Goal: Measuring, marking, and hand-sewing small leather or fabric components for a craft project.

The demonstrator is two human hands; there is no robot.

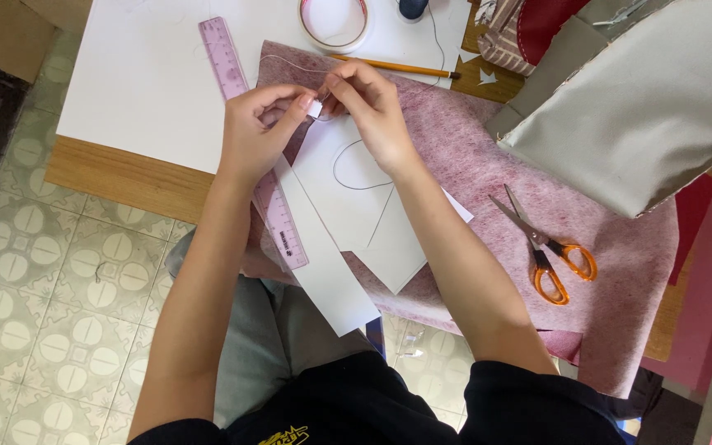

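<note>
Fingertips of left hand (259,132) and right hand (372,111) pinch small white paper square (314,108) between them, upper centre, thin thread (356,169) trailing below right.

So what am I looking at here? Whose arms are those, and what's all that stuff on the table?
There is just one picture, taken by a camera worn on a person's head, looking down. That is why you see two arms reaching out from the bottom: they belong to the person wearing the camera.

The left hand and the right hand meet over the table and pinch a small white piece between their fingertips. A thin thread loops down from there across white paper sheets.

Under the paper lies a pinkish felt cloth. On it rest orange-handled scissors. A purple ruler, a yellow pencil and a roll of tape lie nearby, and grey fabric sits on the right.
</note>
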